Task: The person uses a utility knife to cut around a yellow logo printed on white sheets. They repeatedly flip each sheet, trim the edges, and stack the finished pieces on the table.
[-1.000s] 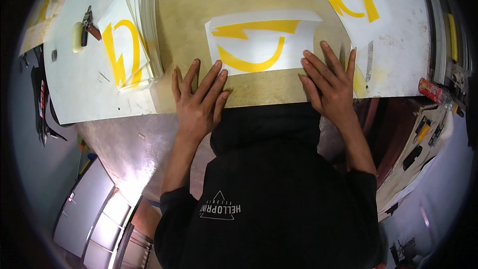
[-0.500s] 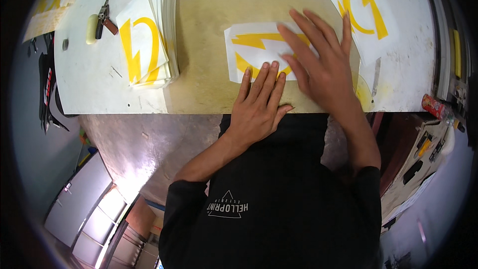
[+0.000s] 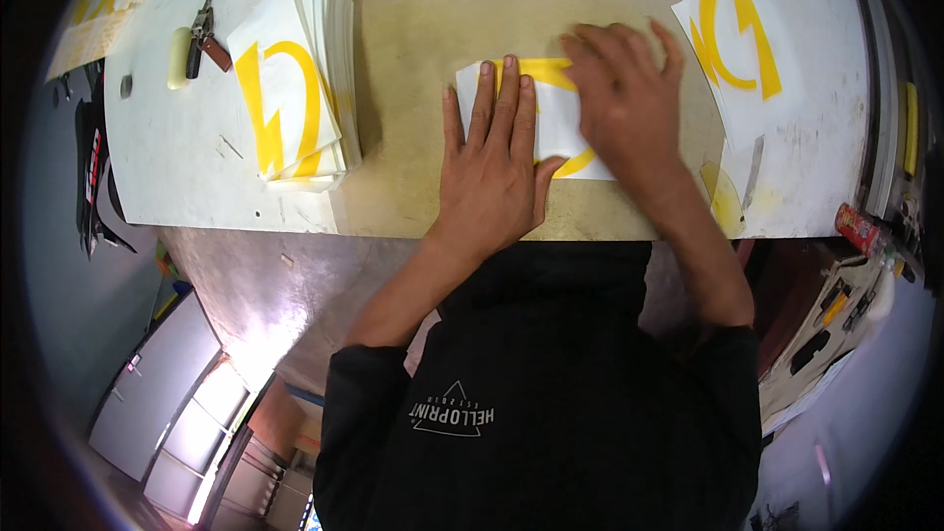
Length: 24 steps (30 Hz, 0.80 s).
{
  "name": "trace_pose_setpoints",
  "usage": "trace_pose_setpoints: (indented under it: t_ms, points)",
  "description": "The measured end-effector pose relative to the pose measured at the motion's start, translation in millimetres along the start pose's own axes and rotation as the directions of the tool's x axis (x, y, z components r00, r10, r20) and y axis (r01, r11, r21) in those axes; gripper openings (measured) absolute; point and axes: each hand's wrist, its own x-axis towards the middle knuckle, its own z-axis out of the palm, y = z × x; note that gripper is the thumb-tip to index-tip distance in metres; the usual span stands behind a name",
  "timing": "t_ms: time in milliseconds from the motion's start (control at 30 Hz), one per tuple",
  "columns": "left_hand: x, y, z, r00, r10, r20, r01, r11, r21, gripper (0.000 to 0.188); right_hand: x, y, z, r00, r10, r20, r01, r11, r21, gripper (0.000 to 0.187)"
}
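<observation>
A white sheet (image 3: 559, 120) with yellow curved and jagged shapes lies on the tan mat (image 3: 403, 69) before me. My left hand (image 3: 494, 157) rests flat over the sheet's left part, its fingers stretched out and pointing away from me. Over the sheet's right part is my right hand (image 3: 631, 113), fingers bent and blurred by motion. Whether it pinches the sheet's edge cannot be made out. Both hands hide much of the printed shapes.
A thick stack of similar sheets (image 3: 287, 103) stands left of the mat; a few more sheets (image 3: 739, 39) lie to the right. Farther left are cutters with dark and brown handles (image 3: 203, 39) and a pale green block (image 3: 178, 58). A red can (image 3: 857, 226) is by the right corner.
My left hand has slid left and farther up onto the sheet, now flat over its left part. The right hand's spread fingers have drawn in and bent. The view has shifted slightly.
</observation>
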Motion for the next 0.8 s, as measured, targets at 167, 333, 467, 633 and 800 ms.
trace_pose_setpoints:
  t_ms: [167, 333, 467, 633, 800]
  points:
    - [1.7, -4.4, 0.7, 0.999, 0.000, 0.043, 0.000, 1.000, 0.012, 0.080, -37.3, -14.5, -2.4, 0.987, 0.044, 0.157, -0.063, 0.991, 0.115, 0.045]
    - [8.5, -5.4, -5.3, 0.999, 0.018, 0.048, -0.019, 0.999, 0.030, 0.080, -64.0, 18.6, -24.5, 0.970, 0.204, 0.132, -0.200, 0.979, -0.041, 0.049]
    - [6.5, -11.1, -1.2, 0.998, 0.046, 0.040, -0.050, 0.992, 0.119, 0.079, -86.8, 23.1, -55.0, 0.955, 0.297, 0.001, -0.296, 0.955, 0.020, 0.047]
    - [6.2, -15.5, 5.2, 0.997, 0.077, -0.005, -0.076, 0.992, 0.098, 0.080, -184.8, 44.7, -104.1, 0.758, 0.652, 0.025, -0.649, 0.757, -0.078, 0.045]
    - [6.1, -16.4, 5.1, 0.995, 0.101, 0.014, -0.102, 0.987, 0.127, 0.087, -167.0, 2.2, -70.4, 0.542, 0.840, -0.029, -0.664, 0.450, 0.597, 0.035]
